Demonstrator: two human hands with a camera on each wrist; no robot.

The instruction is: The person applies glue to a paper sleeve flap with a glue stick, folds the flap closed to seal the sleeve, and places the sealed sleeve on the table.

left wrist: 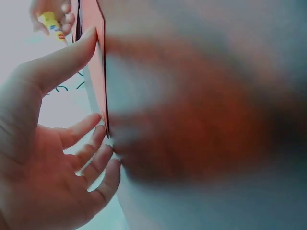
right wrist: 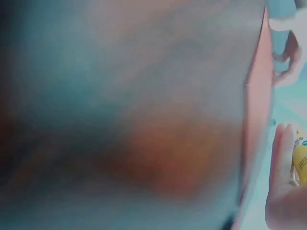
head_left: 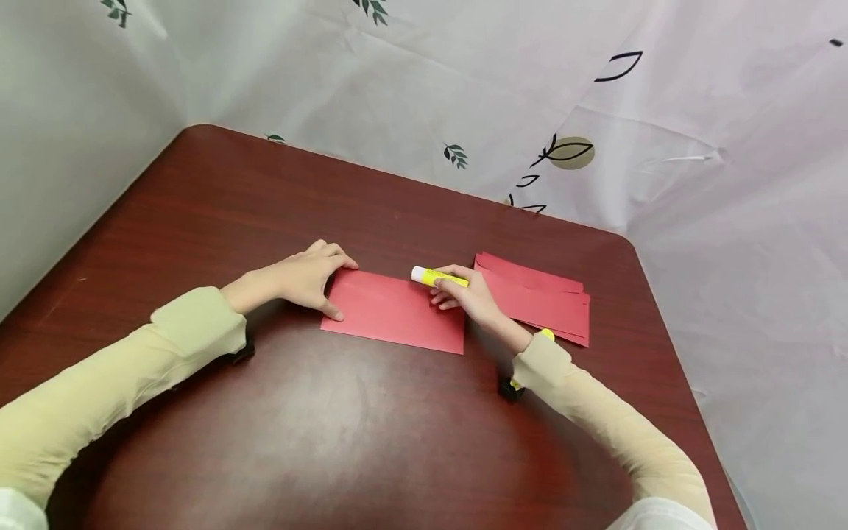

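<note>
A red envelope (head_left: 397,313) lies flat on the brown table. At its left end my left hand (head_left: 308,278) rests with thumb and fingers spread, the thumb on its near left corner and the fingertips by the far edge. In the left wrist view the thumb (left wrist: 72,57) touches the envelope (left wrist: 96,72). My right hand (head_left: 467,294) holds a yellow glue stick (head_left: 445,279) over the envelope's right part, its white end pointing left. The right wrist view shows the glue stick (right wrist: 301,158) partly hidden by the hand.
More red envelopes (head_left: 543,302) lie overlapped at the right, behind the right wrist. A small round yellow piece (head_left: 547,334) shows by the right cuff. The brown table (head_left: 298,442) ends at a pale patterned curtain (head_left: 397,96) at the back and sides.
</note>
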